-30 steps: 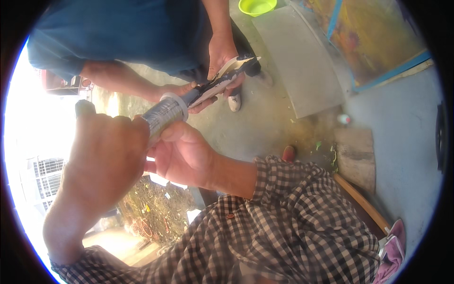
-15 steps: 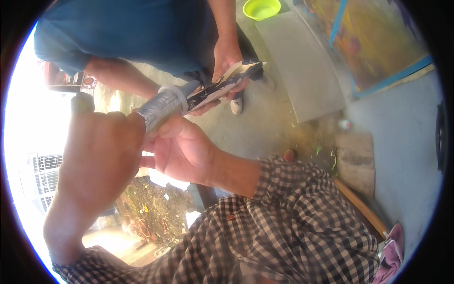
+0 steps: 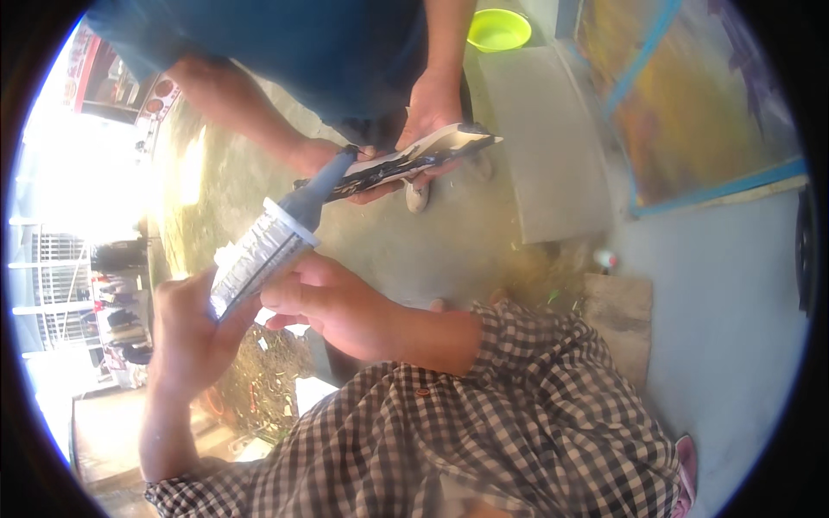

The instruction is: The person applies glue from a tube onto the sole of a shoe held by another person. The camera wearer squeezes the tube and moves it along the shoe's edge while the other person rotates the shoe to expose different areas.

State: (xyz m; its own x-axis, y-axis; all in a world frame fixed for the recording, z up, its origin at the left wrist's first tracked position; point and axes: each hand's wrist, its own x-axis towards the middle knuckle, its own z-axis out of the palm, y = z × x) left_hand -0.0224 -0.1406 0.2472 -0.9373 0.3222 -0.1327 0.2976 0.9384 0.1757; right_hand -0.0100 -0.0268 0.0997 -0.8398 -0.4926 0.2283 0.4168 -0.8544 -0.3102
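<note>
A silvery-white sealant tube (image 3: pixel 259 259) with a white collar and a dark grey nozzle (image 3: pixel 313 197) slants up and away from me. My left hand (image 3: pixel 192 328) is closed around its lower end. Against the tube's underside, just below the collar, my right hand (image 3: pixel 338 304) grips with curled fingers, partly hidden by the tube. The nozzle's dark tip overlaps the left end of a long pale strip (image 3: pixel 432 148) smeared with black; whether they touch I cannot tell. A co-worker's two hands (image 3: pixel 432 108) hold this strip from beneath and behind.
The co-worker in a blue top stands facing me. Behind lies a flat grey board (image 3: pixel 553 147) with a yellow-green basin (image 3: pixel 499 31) near it. At the right stands a blue-edged painted panel (image 3: pixel 691 95). A brown board (image 3: pixel 617 324) lies by my checked sleeve.
The tube and my left hand have drawn back from my view, and the nozzle now shows at full length. My left hand sits lower on the tube. The strip appears slightly lower and further right.
</note>
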